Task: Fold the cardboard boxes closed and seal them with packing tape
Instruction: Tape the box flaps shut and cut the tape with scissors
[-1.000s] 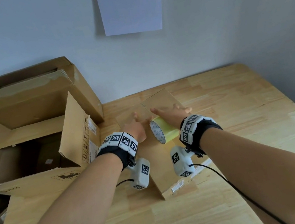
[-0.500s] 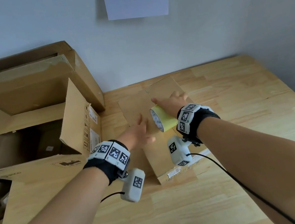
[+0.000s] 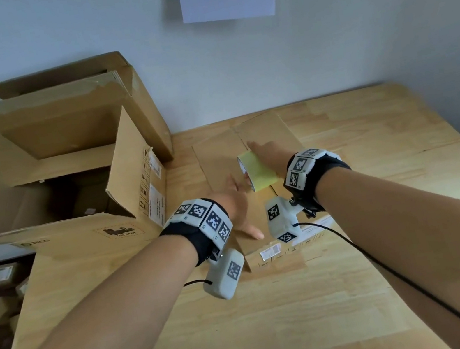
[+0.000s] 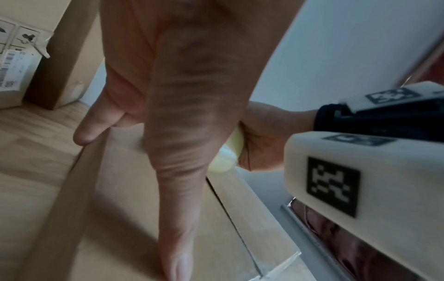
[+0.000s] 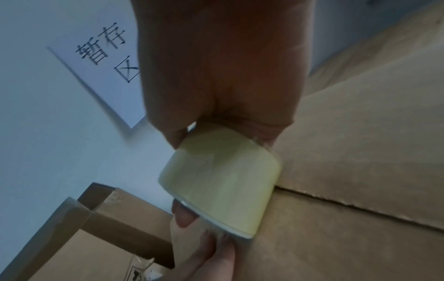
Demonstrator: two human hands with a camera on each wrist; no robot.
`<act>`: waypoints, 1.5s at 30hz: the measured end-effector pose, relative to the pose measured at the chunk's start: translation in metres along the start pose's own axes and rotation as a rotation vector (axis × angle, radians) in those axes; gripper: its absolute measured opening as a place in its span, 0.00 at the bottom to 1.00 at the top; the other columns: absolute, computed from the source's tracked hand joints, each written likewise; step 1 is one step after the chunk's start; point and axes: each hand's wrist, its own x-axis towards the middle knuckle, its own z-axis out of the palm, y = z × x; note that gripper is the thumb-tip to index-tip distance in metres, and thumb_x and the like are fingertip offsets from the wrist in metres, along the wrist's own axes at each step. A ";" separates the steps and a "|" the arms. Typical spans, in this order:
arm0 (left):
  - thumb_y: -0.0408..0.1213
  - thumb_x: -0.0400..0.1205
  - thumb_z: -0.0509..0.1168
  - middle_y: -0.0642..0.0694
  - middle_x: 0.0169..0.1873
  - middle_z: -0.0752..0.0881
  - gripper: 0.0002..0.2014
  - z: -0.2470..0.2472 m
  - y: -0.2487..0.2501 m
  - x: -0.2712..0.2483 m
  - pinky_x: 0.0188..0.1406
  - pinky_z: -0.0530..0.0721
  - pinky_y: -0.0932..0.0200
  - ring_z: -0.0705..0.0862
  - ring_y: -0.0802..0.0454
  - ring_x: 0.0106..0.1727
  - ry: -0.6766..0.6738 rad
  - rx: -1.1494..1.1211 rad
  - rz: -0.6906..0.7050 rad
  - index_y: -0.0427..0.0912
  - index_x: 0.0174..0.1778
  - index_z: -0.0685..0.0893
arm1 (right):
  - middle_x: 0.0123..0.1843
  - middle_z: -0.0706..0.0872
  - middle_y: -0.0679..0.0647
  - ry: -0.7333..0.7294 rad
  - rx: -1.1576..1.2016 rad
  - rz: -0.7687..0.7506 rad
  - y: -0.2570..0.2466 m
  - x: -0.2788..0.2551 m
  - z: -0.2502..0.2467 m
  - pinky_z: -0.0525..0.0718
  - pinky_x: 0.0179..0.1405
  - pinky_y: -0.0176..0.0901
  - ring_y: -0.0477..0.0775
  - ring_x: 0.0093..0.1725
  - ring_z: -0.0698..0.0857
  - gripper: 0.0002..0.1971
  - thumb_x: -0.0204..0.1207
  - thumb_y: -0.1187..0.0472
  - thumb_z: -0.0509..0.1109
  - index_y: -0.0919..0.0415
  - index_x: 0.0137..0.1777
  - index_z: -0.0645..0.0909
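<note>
One closed box [image 3: 255, 188] is positioned mid-surface [image 3: 382, 209]. The tape roll [image 3: 257, 171] is gripped by the right hand [image 3: 269, 152] over the centre seam; the flaps are pressed flat by the open left hand [image 3: 235, 204]. Taping is judged under way; steady pull along the seam is required.

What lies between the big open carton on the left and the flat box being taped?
Only a bare strip of wooden table separates the open carton from the flat box; the head view shows it.

Left of the small box [image 3: 259, 138] a tall open carton [image 3: 64, 185] crowds the table [image 3: 377, 179], its flap [image 3: 133, 173] raised alongside. The right and near side lie bare; a wall [image 3: 351, 30] closes the far edge.
</note>
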 end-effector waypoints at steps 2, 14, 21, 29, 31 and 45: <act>0.69 0.71 0.66 0.32 0.82 0.38 0.63 0.000 0.001 0.000 0.70 0.74 0.42 0.67 0.35 0.76 -0.003 0.020 0.001 0.34 0.81 0.33 | 0.58 0.83 0.64 -0.058 0.156 0.009 0.007 0.005 0.003 0.78 0.64 0.54 0.63 0.56 0.83 0.19 0.78 0.47 0.60 0.65 0.55 0.74; 0.69 0.72 0.65 0.35 0.81 0.33 0.62 -0.004 0.005 -0.007 0.77 0.64 0.41 0.56 0.36 0.82 -0.032 0.061 -0.025 0.34 0.81 0.32 | 0.65 0.79 0.62 -0.022 0.083 -0.056 0.013 -0.019 -0.008 0.78 0.65 0.52 0.62 0.63 0.81 0.26 0.81 0.53 0.64 0.70 0.73 0.68; 0.71 0.72 0.61 0.33 0.81 0.33 0.62 0.000 0.004 -0.006 0.78 0.63 0.40 0.56 0.34 0.82 -0.015 0.095 -0.027 0.32 0.81 0.32 | 0.49 0.78 0.58 -0.032 -0.216 -0.085 0.020 -0.025 -0.013 0.71 0.44 0.43 0.57 0.48 0.77 0.20 0.82 0.48 0.61 0.67 0.58 0.77; 0.72 0.71 0.63 0.32 0.81 0.36 0.62 0.001 0.001 -0.009 0.75 0.68 0.43 0.62 0.37 0.80 0.011 0.054 -0.003 0.31 0.82 0.38 | 0.34 0.75 0.54 -0.025 -0.412 -0.017 0.034 -0.033 -0.020 0.69 0.31 0.40 0.55 0.37 0.77 0.24 0.81 0.41 0.56 0.62 0.38 0.73; 0.71 0.71 0.63 0.33 0.81 0.33 0.62 0.000 0.002 -0.011 0.76 0.68 0.42 0.61 0.37 0.80 0.006 0.052 -0.012 0.32 0.81 0.34 | 0.42 0.79 0.57 -0.003 -0.359 -0.002 0.042 -0.032 -0.019 0.71 0.33 0.41 0.55 0.40 0.79 0.28 0.79 0.37 0.57 0.66 0.52 0.77; 0.60 0.78 0.65 0.39 0.83 0.36 0.53 0.009 -0.013 -0.016 0.77 0.63 0.48 0.56 0.40 0.82 0.097 -0.161 0.077 0.34 0.83 0.40 | 0.71 0.74 0.69 0.183 -0.028 0.203 0.060 -0.012 -0.029 0.79 0.58 0.58 0.64 0.53 0.79 0.68 0.51 0.23 0.72 0.47 0.81 0.33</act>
